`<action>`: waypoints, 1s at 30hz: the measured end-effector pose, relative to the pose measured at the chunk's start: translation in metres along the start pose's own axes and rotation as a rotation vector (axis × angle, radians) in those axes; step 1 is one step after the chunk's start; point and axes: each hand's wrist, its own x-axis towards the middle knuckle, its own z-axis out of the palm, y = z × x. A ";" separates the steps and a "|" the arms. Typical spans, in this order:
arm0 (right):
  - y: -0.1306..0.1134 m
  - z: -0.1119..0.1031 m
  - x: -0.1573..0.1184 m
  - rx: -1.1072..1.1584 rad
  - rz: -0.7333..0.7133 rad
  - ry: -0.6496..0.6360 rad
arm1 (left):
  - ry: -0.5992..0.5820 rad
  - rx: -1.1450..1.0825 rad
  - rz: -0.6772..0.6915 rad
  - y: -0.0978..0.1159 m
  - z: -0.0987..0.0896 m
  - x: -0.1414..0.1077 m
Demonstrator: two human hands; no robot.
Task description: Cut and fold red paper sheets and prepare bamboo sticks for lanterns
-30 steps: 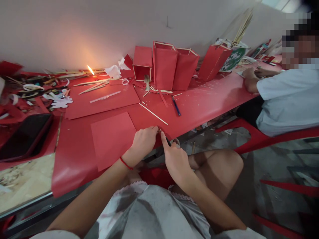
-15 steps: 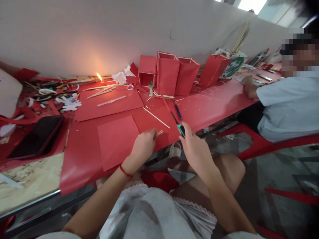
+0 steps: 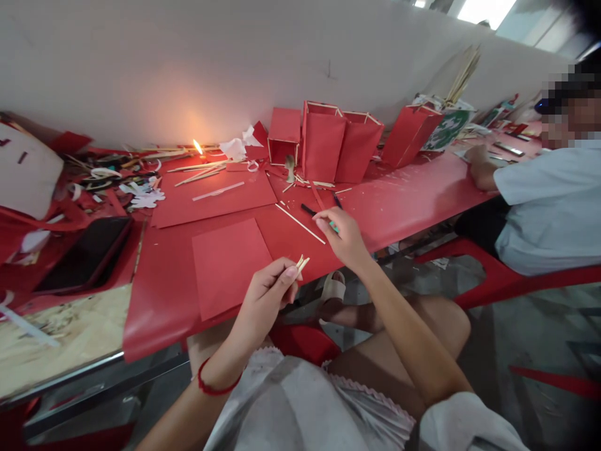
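Bamboo sticks [image 3: 300,263] pinched in left hand [image 3: 263,300]; right hand [image 3: 342,237] grips teal-handled tool [image 3: 333,227].

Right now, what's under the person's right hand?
A black-and-teal lighter sticks out beneath the right hand, above the red tabletop. The fingers and palm cover the lighter's middle, so that part can't be seen.

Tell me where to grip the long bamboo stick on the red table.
Pinch the long bamboo stick around its middle, coming straight down from above. It lies flat and thin on the red table, so fingers should close on its two long sides. Its lower end is nearest the right hand, but that hand appears to hold a utility lighter.
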 end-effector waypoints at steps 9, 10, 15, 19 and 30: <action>-0.041 -0.017 -0.036 0.964 0.107 -0.372 | -0.113 -0.120 -0.088 0.002 0.001 -0.007; -0.040 -0.017 -0.036 0.979 0.126 -0.396 | -0.127 -0.123 -0.096 0.002 0.000 -0.008; -0.040 -0.021 -0.039 0.979 0.195 -0.487 | -0.207 -0.092 -0.130 0.001 -0.004 -0.012; -0.045 -0.020 -0.046 1.036 0.234 -0.526 | -0.284 -0.019 -0.104 0.006 -0.007 -0.014; -0.039 -0.021 -0.064 0.744 0.165 0.074 | -0.024 0.224 0.070 0.013 -0.015 -0.011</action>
